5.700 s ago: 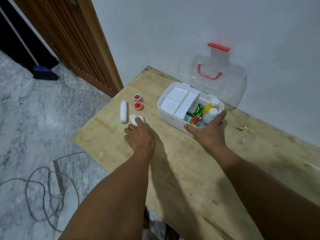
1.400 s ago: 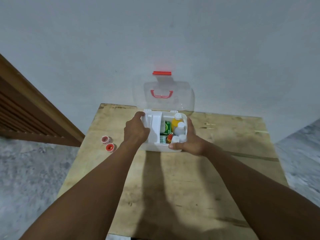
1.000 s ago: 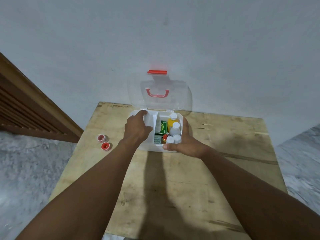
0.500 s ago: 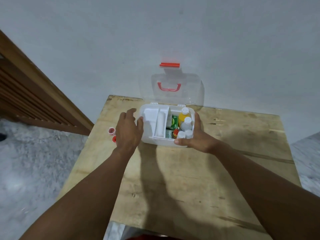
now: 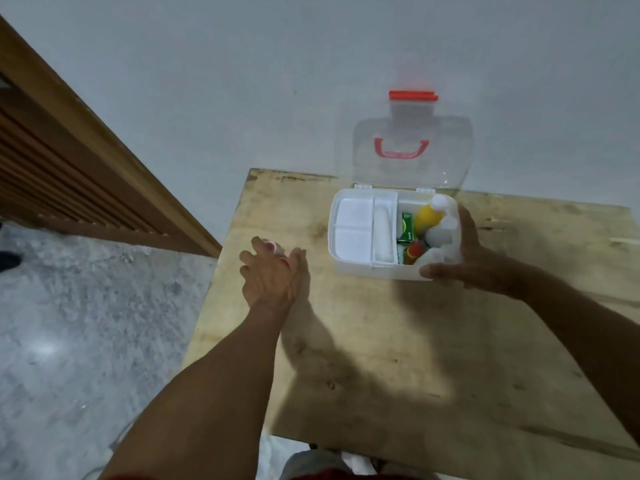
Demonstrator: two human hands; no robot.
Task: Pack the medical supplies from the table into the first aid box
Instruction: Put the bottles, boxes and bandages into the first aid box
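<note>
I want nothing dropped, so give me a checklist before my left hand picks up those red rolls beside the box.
1. Lid open: ok.
2. Right hand holds the first aid box steady: ok.
3. Left hand over the red rolls: ok.
4. Grip on the rolls: cannot tell, the fingers hide most of them.
5. Bare tray compartment free for them: ok.
</note>
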